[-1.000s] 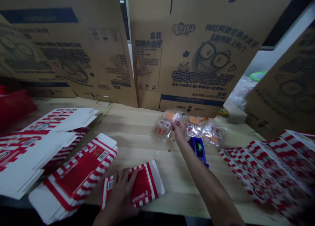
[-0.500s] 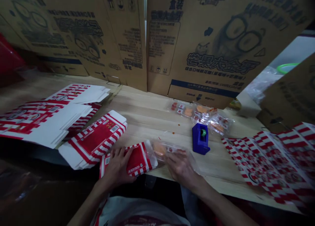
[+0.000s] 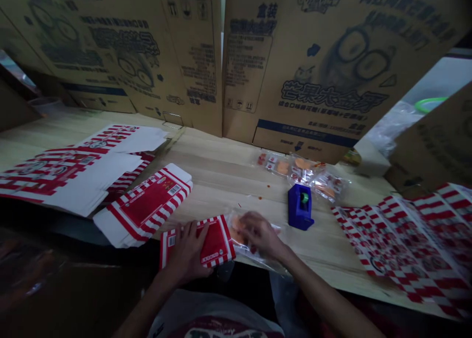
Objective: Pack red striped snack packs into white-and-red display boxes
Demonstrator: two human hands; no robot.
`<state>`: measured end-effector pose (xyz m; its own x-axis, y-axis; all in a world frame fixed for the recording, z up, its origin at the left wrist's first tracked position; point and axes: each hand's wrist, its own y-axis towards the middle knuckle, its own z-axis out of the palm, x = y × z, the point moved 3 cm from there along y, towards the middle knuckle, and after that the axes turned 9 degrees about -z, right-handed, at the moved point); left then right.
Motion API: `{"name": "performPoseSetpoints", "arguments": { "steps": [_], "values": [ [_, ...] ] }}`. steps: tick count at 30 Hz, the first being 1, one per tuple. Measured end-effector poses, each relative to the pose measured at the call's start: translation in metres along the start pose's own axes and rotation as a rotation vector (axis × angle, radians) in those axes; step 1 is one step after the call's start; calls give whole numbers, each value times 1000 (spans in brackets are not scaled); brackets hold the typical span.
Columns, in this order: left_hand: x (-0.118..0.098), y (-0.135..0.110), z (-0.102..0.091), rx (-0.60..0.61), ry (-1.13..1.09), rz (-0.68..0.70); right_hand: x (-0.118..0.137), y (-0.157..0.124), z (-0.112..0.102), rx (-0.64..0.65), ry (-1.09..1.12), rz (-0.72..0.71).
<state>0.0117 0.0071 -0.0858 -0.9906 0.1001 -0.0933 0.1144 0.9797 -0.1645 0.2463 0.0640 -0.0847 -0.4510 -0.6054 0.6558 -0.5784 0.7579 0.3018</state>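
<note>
My left hand (image 3: pixel 190 249) is spread over a small red-and-white striped carton (image 3: pixel 217 239), thumb along the near side, gripping it at the table's front edge. At the carton's right end lies a clear plastic packet (image 3: pixel 236 230) with orange pieces inside. My right hand (image 3: pixel 260 235) bends its fingers down on this packet, hiding part of it; the fingertips are slightly blurred. Whether the packet reaches into the carton's end I cannot tell. A second striped carton (image 3: pixel 147 203), formed into a box, rests to the left of my left hand.
Flat striped cartons (image 3: pixel 73 171) are stacked at the left. A blue tape dispenser (image 3: pixel 300 208) stands right of my hands, with several clear packets (image 3: pixel 302 168) behind it. Striped cartons (image 3: pixel 413 244) overlap at the right. Large cardboard boxes (image 3: pixel 313 72) wall off the back.
My right hand has shifted slightly up and left over the packet, toward the carton's end. My left hand and its carton have moved a little to the right in view.
</note>
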Motion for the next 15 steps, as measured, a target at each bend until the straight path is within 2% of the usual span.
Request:
{"name": "performPoseSetpoints", "arguments": {
  "steps": [2,5,11,15],
  "values": [
    [-4,0,1,-13,-11,-4,-21,23,-3,-63,-57,117],
    [-5,-1,3,-19,-22,-22,-39,45,7,25,-52,180],
    [-3,-2,7,-101,-63,-35,-23,40,25,38,-52,128],
    [-5,0,7,-118,-78,9,-14,36,35,142,-86,66]
  ]
}}
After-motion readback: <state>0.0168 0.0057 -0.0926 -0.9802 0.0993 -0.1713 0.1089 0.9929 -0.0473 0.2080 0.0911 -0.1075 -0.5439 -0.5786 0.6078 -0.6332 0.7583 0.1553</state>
